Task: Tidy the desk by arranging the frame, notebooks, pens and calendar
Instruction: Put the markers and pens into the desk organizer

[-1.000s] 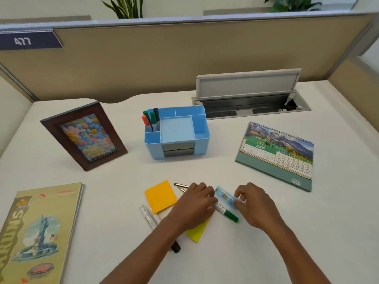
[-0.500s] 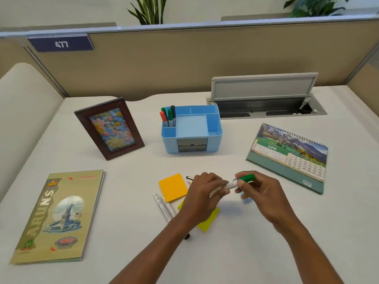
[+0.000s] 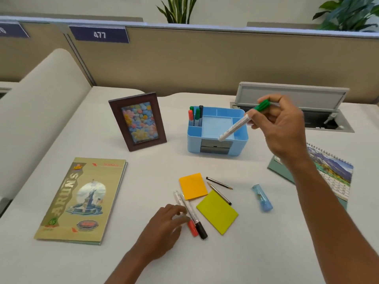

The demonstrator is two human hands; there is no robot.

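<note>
Green-capped marker (image 3: 242, 121), pinched in our right hand (image 3: 281, 128), slants over the blue organizer (image 3: 217, 144); left hand (image 3: 164, 228) rests loosely open beside table pens (image 3: 190, 214).

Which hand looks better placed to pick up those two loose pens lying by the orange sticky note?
Left. The left hand already rests beside the red- and black-capped pens; the right hand holds a green-capped marker.

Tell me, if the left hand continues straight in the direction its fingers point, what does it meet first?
The left hand would first meet the two pens beside its fingertips; it seems almost touching them, though depth is unclear.
</note>
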